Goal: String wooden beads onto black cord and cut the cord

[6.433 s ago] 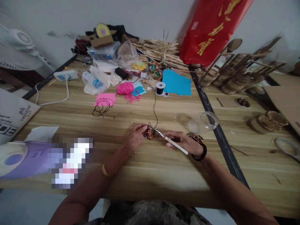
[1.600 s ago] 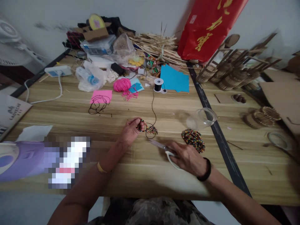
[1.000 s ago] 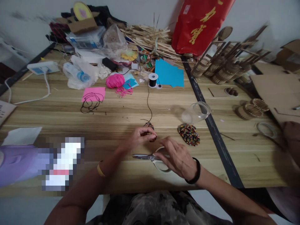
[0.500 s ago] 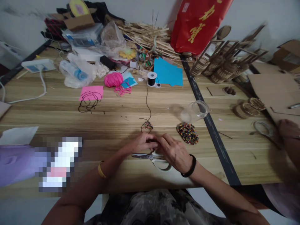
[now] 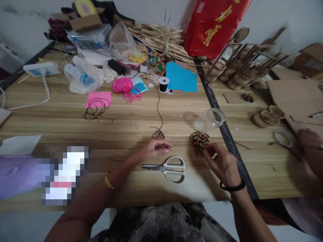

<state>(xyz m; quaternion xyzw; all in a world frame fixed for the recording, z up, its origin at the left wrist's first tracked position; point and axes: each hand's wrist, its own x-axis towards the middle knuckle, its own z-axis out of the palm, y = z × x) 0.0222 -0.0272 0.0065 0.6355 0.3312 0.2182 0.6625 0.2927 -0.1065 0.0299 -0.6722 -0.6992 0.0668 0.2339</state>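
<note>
My left hand point(image 5: 158, 148) rests just above the table, fingers loosely stretched and apart, with nothing visible in them. Beyond its knuckles lies a small cluster of coloured beads point(image 5: 159, 134) on a black cord point(image 5: 158, 109) that runs back to a spool point(image 5: 164, 84). My right hand point(image 5: 224, 164) is at the near right edge of a coiled heap of multicoloured bead strings point(image 5: 199, 142). Its thumb and forefinger pinch at the beads, hiding part of the heap. White-handled scissors point(image 5: 163, 167) lie between my forearms, blades pointing left and slightly parted.
A clear jar point(image 5: 210, 120) lies behind the bead heap. Pink yarn point(image 5: 122, 85), blue paper point(image 5: 181, 78) and a pink sheet point(image 5: 99, 99) lie farther back. A phone point(image 5: 66, 176) is at left. Another person's hand point(image 5: 311, 138) rests at the right edge, near bamboo pieces point(image 5: 268, 116).
My hands have parted. The right one moved right from above the scissors to the bead heap; the left stayed near its place and its fingers loosened. The scissors' handles are now uncovered.
</note>
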